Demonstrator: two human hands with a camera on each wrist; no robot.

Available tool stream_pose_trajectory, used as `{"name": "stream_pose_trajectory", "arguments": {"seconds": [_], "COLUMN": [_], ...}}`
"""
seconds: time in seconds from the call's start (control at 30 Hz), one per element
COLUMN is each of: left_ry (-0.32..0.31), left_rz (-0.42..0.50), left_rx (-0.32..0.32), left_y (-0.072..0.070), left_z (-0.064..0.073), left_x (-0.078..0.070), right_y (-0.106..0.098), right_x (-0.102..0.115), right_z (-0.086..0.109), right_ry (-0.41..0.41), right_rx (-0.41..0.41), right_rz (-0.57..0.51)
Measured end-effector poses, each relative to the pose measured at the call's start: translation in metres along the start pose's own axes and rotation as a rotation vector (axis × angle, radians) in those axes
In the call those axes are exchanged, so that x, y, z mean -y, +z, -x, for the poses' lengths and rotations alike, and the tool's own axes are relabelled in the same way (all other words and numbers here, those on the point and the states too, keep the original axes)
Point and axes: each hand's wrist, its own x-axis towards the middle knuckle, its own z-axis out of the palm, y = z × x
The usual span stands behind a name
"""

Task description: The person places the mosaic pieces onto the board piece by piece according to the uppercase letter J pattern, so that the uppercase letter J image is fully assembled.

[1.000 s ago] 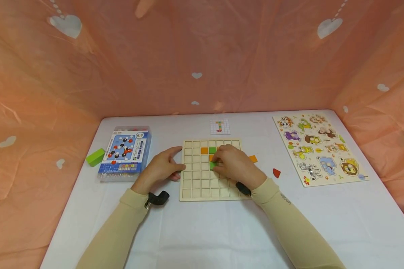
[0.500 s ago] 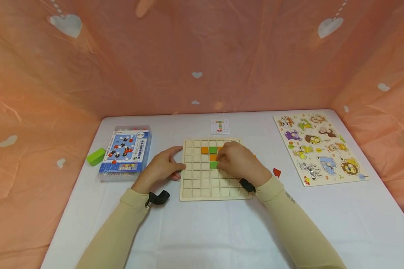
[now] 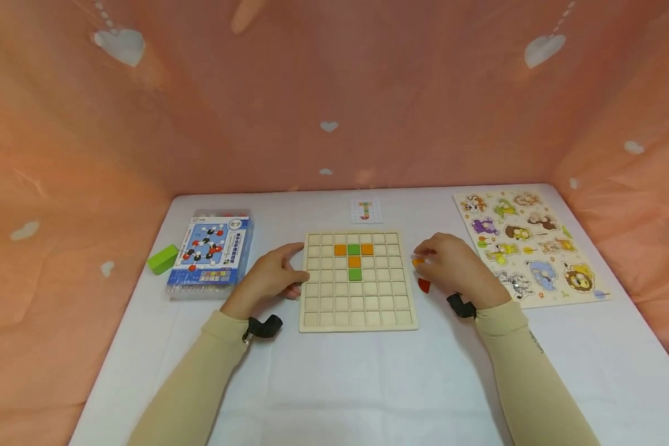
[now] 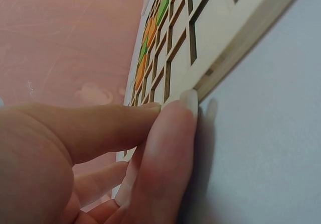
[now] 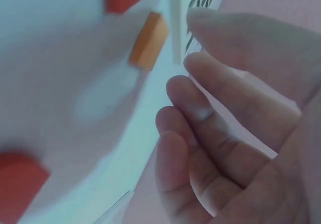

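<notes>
A wooden grid board (image 3: 387, 317) lies flat on the table. In its cells sit orange and green square tiles: orange, green (image 3: 354, 249) and orange across, then an orange tile (image 3: 354, 262) and a green tile below the middle one. My left hand (image 3: 270, 274) touches the board's left edge with thumb and forefinger, spread apart. My right hand (image 3: 454, 266) hovers just right of the board with its fingers loosely bent and nothing held. Close by its fingertips lie a loose orange tile (image 5: 149, 42) and a red piece (image 3: 424, 285); the right wrist view shows another red piece (image 5: 20, 186).
A pattern card (image 3: 365, 211) lies behind the board. On the left stand a boxed molecule model set (image 3: 209, 254) and a green block (image 3: 163, 259). An animal puzzle board (image 3: 526, 248) lies on the right, beyond my right hand. A curtain hangs behind.
My right hand has left the tiles on the board and moved right, to the loose pieces. An orange tile at the row's right end is now uncovered. My left hand stays in place.
</notes>
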Motion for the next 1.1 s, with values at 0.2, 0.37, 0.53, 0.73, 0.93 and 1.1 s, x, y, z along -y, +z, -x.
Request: {"name": "stream_pose_trajectory", "arguments": {"seconds": [0.2, 0.37, 0.53, 0.73, 0.93, 1.1], "left_ry": [-0.003, -0.004, 0.018, 0.012, 0.012, 0.005], "left_rz": [0.006, 0.004, -0.011, 0.005, 0.027, 0.031], "left_rx": [-0.022, -0.011, 0.000, 0.002, -0.005, -0.011], "left_y": [-0.005, -0.006, -0.003, 0.001, 0.003, 0.003], "left_z": [0.004, 0.003, 0.001, 0.001, 0.001, 0.002], "left_x": [0.004, 0.003, 0.004, 0.004, 0.004, 0.004], "right_y": [0.002, 0.004, 0.006, 0.003, 0.000, -0.001], "right_x": [-0.005, -0.009, -0.015, -0.020, -0.021, -0.016], "right_z": [-0.003, -0.003, 0.003, 0.007, 0.006, 0.005], "right_ry": [-0.035, -0.004, 0.032, 0.046, 0.027, 0.015], "right_rx": [0.011, 0.039, 0.048, 0.057, 0.035, 0.019], "right_rz": [-0.004, -0.017, -0.038, -0.031, -0.033, -0.032]}}
